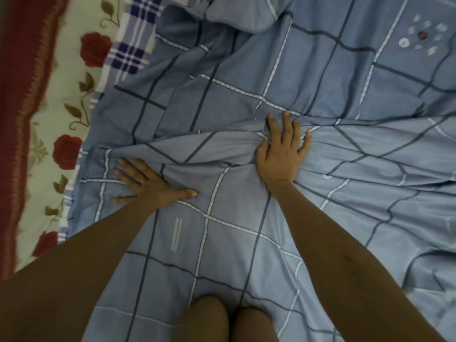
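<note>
Sheet [246, 243] covers most of the scene. It lies over a 2nd sheet [133, 53] that pokes out far left, w/ the bedspread [61, 114] further left again. A raised fold [197, 149] runs left-right across the middle. Left hand [145, 183] rests on the sheet just near of the fold, and right hand [281, 154] is on the fold's right end. Label [175, 233] lies btw the arms, knees [222, 322] at the near edge. Stitched motif [422, 35] is far right.

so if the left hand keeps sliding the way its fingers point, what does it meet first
The left hand lies flat on the blue checked sheet; straight on it would cross the sheet's edge, then likely reach the rose-printed cloth.
</note>
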A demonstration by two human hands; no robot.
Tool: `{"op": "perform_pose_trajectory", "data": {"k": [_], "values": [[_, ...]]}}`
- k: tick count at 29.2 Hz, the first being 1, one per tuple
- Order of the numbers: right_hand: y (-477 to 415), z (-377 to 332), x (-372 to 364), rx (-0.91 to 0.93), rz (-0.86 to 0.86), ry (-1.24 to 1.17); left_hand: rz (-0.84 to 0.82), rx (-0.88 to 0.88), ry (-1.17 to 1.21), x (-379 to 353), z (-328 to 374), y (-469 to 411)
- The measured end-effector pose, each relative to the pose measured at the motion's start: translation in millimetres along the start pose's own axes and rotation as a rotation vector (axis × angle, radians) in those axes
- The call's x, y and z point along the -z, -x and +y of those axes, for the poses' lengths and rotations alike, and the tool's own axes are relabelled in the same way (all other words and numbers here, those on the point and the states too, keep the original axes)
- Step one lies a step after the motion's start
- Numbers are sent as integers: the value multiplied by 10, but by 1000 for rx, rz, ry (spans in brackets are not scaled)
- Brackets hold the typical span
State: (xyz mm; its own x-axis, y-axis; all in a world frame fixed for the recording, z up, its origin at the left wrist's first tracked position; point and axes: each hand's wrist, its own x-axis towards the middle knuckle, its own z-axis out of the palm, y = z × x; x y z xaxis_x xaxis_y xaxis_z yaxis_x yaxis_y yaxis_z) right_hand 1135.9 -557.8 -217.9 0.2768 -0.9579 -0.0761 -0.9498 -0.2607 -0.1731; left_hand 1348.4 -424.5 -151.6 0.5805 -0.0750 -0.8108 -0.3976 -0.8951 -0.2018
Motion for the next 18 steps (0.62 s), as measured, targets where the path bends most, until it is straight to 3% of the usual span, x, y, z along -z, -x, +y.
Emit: {"op": "perform_pose_trajectory", "data": {"k": [3,5,8,10,12,15,18], "values": [[33,35,116,36,-98,-38,66,-91,16,27,-43,72],[139,168,241,128,-185,-66,224,-116,112,-62,22,155],[354,516,480,173,-204,-218,377,-15,366,-258,308,343],[602,928,630,48,-126,-230,661,-205,265,-502,509,651],[860,1361,762,-159,-26,-185,757,-557,133,-724,787,992],[1339,1876,902,-525,70,-186,439,-1064,37,-1046,1164,1401],[1906,2485,997,-973,207,-197,180,-1219,-143,-1430,1563,1669]]}}
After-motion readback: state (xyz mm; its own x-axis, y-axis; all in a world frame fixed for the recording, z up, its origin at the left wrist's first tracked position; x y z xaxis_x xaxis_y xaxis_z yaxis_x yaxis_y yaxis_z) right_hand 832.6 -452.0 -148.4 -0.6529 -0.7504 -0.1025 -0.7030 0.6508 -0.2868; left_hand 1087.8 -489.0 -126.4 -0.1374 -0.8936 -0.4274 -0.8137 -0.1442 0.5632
